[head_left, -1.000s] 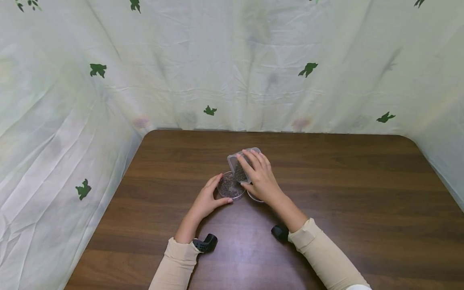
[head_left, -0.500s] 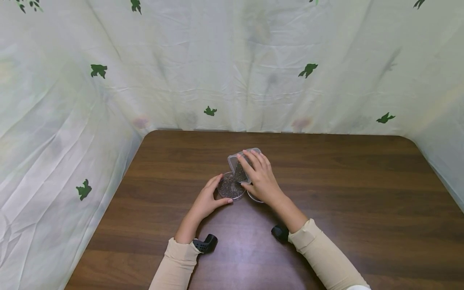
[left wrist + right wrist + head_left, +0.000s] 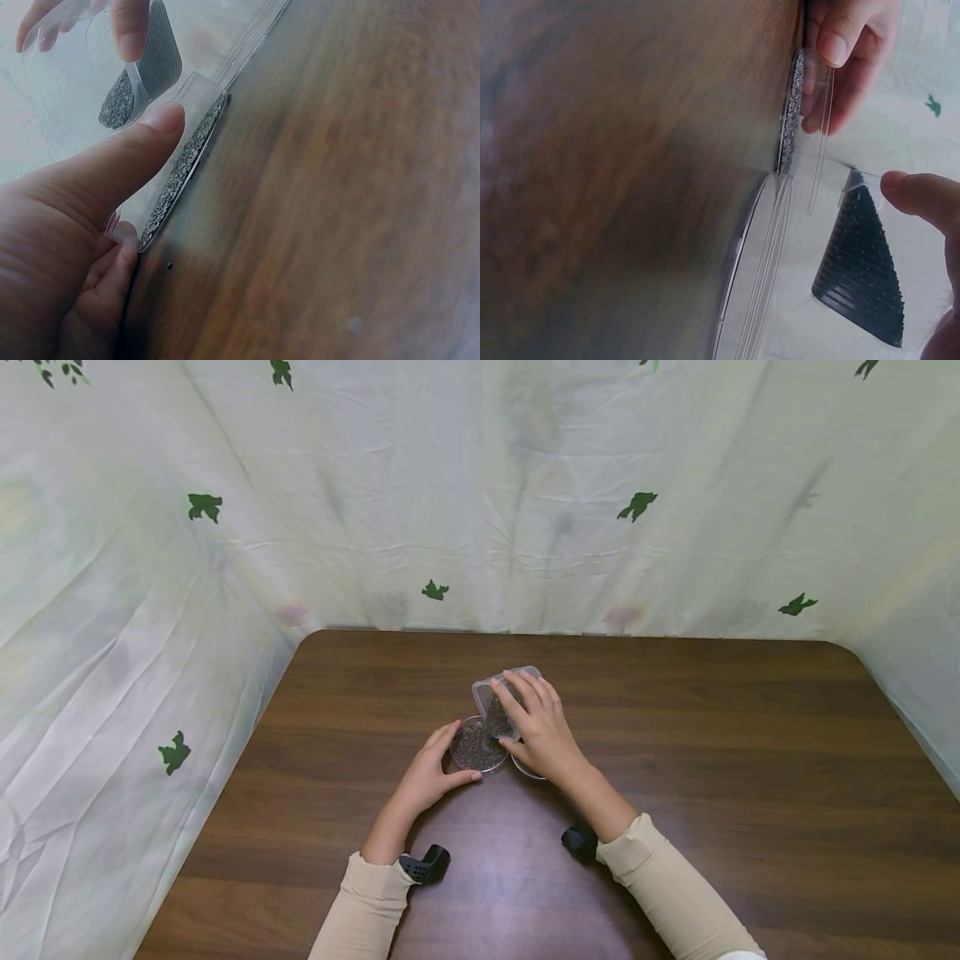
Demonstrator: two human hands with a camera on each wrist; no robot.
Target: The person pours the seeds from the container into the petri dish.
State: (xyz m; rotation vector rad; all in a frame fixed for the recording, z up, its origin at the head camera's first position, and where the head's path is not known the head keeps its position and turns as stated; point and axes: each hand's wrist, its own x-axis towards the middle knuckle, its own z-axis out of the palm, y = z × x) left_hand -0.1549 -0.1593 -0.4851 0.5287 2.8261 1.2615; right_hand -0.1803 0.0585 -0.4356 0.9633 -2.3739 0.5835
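A round clear petri dish stands on the table with a layer of dark grey granules in it. My left hand grips its rim, thumb at the near side and fingers at the far left. Over the dish's right edge, my right hand holds a clear plastic box, tilted toward the dish. Dark granules lie heaped against the box's lower wall in the right wrist view. The box's corner is close to the dish rim; contact cannot be told.
A second clear round dish or lid lies right of the petri dish, partly hidden under my right hand. One loose speck is on the brown wooden table. A pale curtain hangs behind the table's far edge.
The granules in the petri dish have become darker and more evenly spread. Both hands and the tilted box have stayed almost in place.
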